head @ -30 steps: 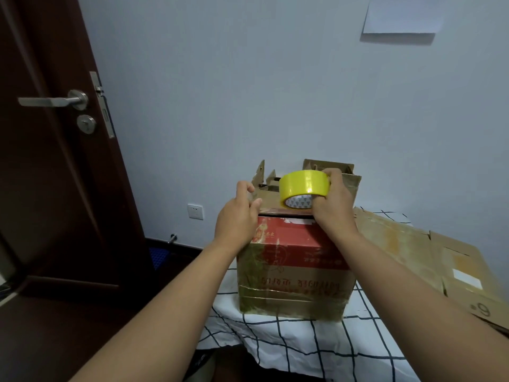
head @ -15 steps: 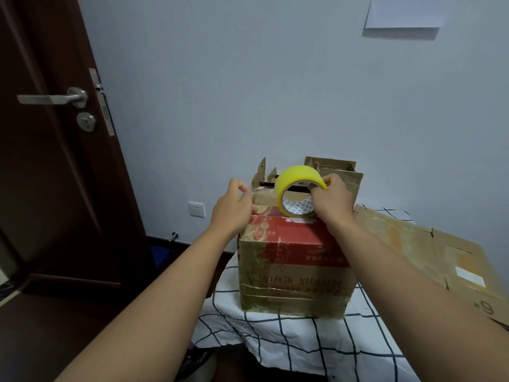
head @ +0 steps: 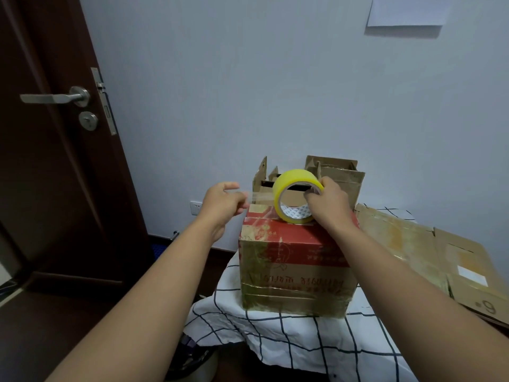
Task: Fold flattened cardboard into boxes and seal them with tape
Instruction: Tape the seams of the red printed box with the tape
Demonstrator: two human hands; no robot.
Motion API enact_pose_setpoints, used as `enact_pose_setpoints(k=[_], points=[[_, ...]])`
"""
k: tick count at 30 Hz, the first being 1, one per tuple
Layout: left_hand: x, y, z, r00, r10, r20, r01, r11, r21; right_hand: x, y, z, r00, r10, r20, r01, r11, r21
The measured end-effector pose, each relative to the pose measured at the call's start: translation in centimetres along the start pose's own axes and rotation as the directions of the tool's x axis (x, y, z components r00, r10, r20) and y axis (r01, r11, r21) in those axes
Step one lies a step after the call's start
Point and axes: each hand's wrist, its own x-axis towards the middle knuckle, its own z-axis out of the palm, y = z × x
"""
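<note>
The right hand [head: 327, 205] grips the yellow tape roll [head: 296, 195], standing on edge on the red cardboard box [head: 294, 260] under its fingers. The left hand [head: 223, 206] pinches the clear tape strip [head: 261, 197]. The box sits on a checked cloth [head: 303, 340], flattened cardboard [head: 440, 255] right of the fingers, door [head: 55, 133] far left.

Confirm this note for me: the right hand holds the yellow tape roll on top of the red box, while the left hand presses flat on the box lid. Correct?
Not quite. The head view shows the left hand off the lid, beside the red box, its fingers pinching the clear strip of tape pulled out from the roll. The rest stands: the right hand holds the yellow tape roll on top of the box.
</note>
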Motion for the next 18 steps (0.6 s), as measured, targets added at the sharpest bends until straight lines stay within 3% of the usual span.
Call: enact_pose_setpoints(k=[7, 14, 18], points=[[0.5, -0.7, -1.4, 0.978, -0.204, 0.042, 0.208, 0.938, -0.279, -1.0, 0.4, -0.1, 0.987, -0.076, 0.144, 0.086, 0.994, -0.068], [0.8, -1.9, -2.2, 0.993, -0.089, -0.072, 0.084, 0.993, -0.078, -1.2, -0.1, 1.0, 0.981, -0.164, 0.107, 0.172, 0.982, -0.076], [1.3, -1.7, -3.2, 0.989, -0.07, -0.13, 0.06, 0.995, -0.08, -1.5, -0.2, 1.2, 0.978, -0.195, 0.074, 0.2, 0.977, -0.07]])
